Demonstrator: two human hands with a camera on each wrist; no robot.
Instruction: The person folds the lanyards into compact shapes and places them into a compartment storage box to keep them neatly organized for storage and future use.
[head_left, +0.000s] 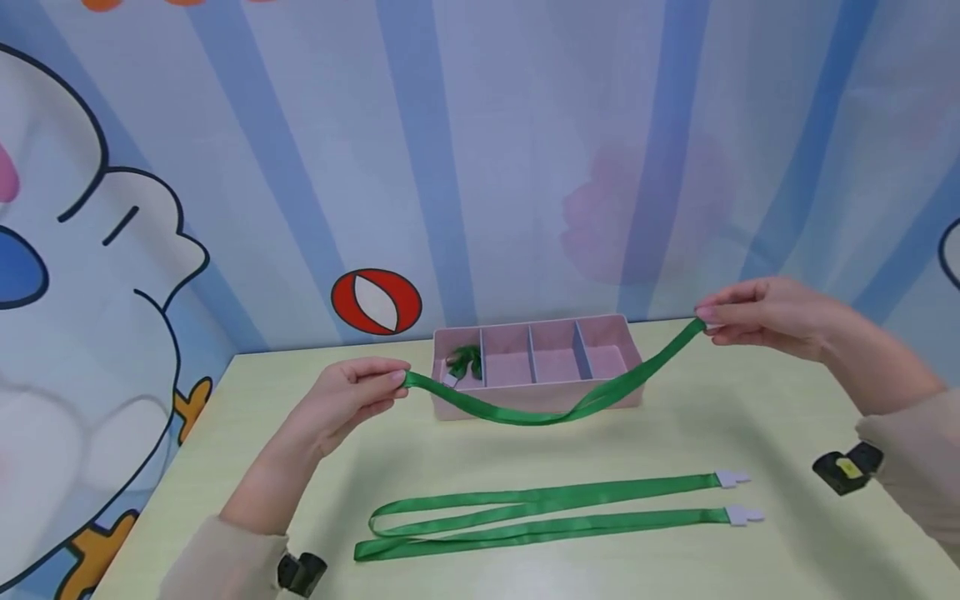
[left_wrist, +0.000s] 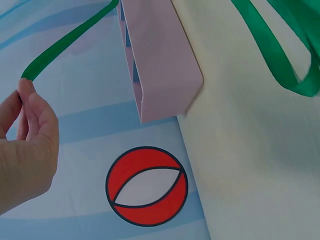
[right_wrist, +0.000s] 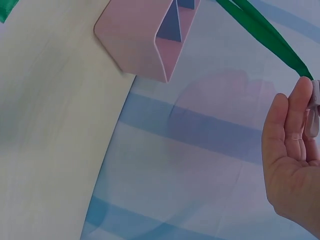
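A green lanyard [head_left: 525, 414] hangs in a shallow sag between my two raised hands, above the table. My left hand [head_left: 347, 402] pinches its left end between thumb and fingertips. At the other end, my right hand [head_left: 776, 317] pinches the lanyard by its clip [right_wrist: 314, 107], which the right wrist view shows as pale and partly hidden by the fingers. Two more green lanyards [head_left: 555, 497] lie stretched out side by side on the table below, their white clips [head_left: 738, 515] pointing right.
Behind the held lanyard stands a pink box [head_left: 536, 400] with several compartments. Its leftmost compartment holds a bundled green lanyard [head_left: 467, 362] with a white clip. The pale table [head_left: 292, 417] meets a cartoon-printed backdrop [head_left: 510, 167] at its far edge.
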